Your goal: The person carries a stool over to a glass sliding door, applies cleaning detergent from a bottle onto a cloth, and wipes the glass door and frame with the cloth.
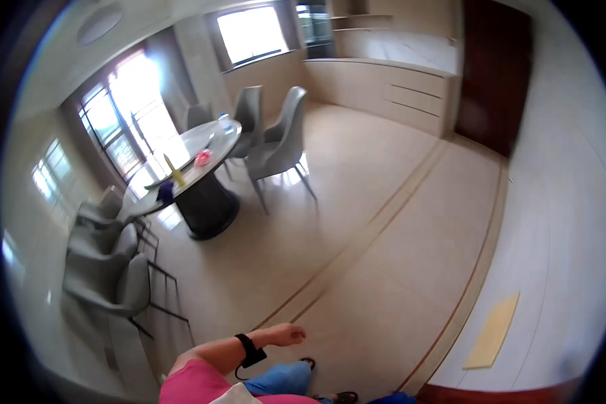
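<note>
Blue item: at the bottom edge of the view, right of the feet; only part of the blue item (392, 398) shows, so its kind cannot be told.
Left hand: extended over the floor, fingers loosely curled; the left hand (289, 334) is small and blurred, so how far it is closed and whether it grips anything cannot be told.
Right hand: outside the view; grip cannot be told.
Left wrist: fitted with a black wrist device (252, 351).
Clothing: pink sleeve (195, 382), blue jeans (279, 380), dark sandals (347, 397).
Floor: glossy, pale floor (384, 215) with darker inlaid lines.
Right side: yellow panel (493, 331) set against a white wall (559, 202).
Table: rounded table (221, 143) on a dark pedestal (207, 207), well apart from the left hand.
Tabletop: yellow item (178, 177), red item (203, 157), dark purple item (165, 191) at the edge.
Seating: grey chairs (281, 149) along both sides of the table.
Far side: low cabinet (363, 82), dark red door (495, 74), bright window (252, 34).
</note>
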`<state>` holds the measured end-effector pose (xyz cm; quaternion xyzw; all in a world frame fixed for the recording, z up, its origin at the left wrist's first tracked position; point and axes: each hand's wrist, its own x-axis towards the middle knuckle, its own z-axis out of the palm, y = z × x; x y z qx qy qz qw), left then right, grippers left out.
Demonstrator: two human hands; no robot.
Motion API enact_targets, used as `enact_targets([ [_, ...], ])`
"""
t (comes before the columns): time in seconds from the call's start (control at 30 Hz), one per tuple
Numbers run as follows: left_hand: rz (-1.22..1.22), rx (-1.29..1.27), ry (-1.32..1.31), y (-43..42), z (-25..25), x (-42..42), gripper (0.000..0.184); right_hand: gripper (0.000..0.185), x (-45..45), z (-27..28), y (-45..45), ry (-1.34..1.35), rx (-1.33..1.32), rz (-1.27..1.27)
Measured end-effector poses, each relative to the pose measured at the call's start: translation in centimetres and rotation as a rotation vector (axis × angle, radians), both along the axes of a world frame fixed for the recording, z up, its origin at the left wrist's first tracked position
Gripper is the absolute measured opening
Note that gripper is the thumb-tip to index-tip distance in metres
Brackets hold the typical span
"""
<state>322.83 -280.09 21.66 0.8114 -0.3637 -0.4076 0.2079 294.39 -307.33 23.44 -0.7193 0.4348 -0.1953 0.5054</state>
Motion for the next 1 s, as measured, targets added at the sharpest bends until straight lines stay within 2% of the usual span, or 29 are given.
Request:
enact_targets([
  [0.1,0.084,-0.08,-0.06,-0.1,3.4,1.9,0.031,0.045,2.1,-0.5,0.6,0.179,-0.313,0.094],
  [0.2,0.17,-0.201,-0.087,0.0,5.2,4.2,0.031,0.043,3.2,-1.5,0.1,0.245,-0.563,0.12],
  [0.27,0.225,-0.277,-0.093,0.3,5.5,6.9,0.031,0.042,4.8,-3.0,-1.0,0.256,-0.56,0.102],
  [0.33,0.268,-0.333,-0.087,0.4,5.2,10.4,0.03,0.054,8.2,-4.5,-4.2,0.368,-0.144,0.011],
  [0.37,0.341,-0.349,-0.087,0.5,5.4,12.2,0.03,0.053,9.5,-9.3,-7.9,0.184,0.196,-0.072],
  [0.4,0.408,-0.361,-0.075,0.3,5.5,14.0,0.03,0.042,13.3,-3.4,-6.1,-0.156,0.411,-0.067],
  [0.43,0.469,-0.453,-0.057,0.5,5.2,16.1,0.029,0.042,16.7,-2.7,-6.5,-0.278,0.453,-0.047],
  [0.47,0.519,-0.533,-0.03,0.8,5.1,18.2,0.028,0.045,20.5,0.9,-5.7,-0.334,0.482,0.038],
  [0.53,0.517,-0.508,-0.113,1.3,9.4,21.7,0.026,0.037,27.3,5.3,-4.6,-0.345,0.609,0.14],
  [0.6,0.549,-0.592,-0.059,2.4,10.0,25.7,0.027,0.031,34.2,8.3,-3.7,-0.364,0.594,0.303],
  [0.73,0.654,-0.714,-0.002,5.0,11.7,30.9,0.032,0.045,45.6,14.6,0.6,-0.423,0.576,0.616],
  [0.8,0.714,-0.765,-0.032,6.7,12.3,33.4,0.038,0.052,51.0,16.4,2.5,-0.404,0.496,0.806],
  [0.87,0.74,-0.784,-0.201,8.5,14.9,34.3,0.046,0.053,54.9,19.5,5.4,-0.373,0.362,1.016],
  [1.0,0.764,-0.878,-0.464,11.7,18.6,37.5,0.062,0.044,64.6,22.1,10.3,-0.35,-0.074,1.358],
])
